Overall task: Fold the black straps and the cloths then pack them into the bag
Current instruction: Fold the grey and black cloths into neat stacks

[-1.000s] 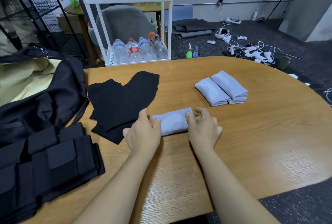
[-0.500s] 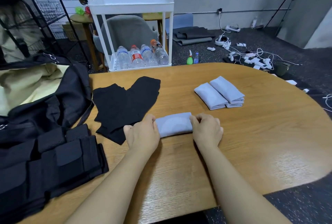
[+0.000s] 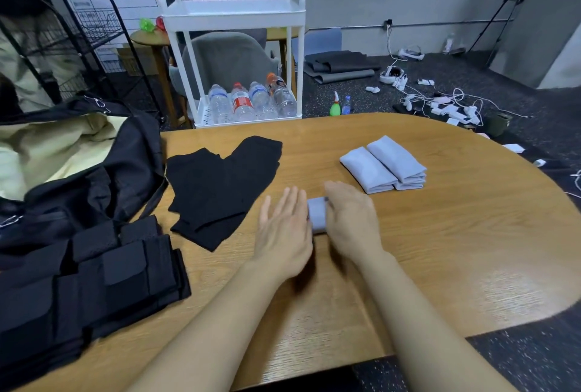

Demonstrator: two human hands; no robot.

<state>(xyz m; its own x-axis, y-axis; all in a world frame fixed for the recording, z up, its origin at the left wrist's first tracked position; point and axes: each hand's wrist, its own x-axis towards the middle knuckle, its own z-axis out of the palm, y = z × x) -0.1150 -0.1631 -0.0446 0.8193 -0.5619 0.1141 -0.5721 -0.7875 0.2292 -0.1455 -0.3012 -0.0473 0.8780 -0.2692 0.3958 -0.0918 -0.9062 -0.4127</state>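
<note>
Right hand (image 3: 349,221) is curled over the grey cloth (image 3: 317,214); left hand (image 3: 283,228) is held flat and spread beside it. Long axis cannot be told on the tabletop (image 3: 440,234).

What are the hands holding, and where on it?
The right hand grips the small grey cloth over its right end; the left hand lies flat against its left end.

Small folded grey cloth (image 3: 317,214) lies on the table, near two folded cloths (image 3: 383,164).
</note>
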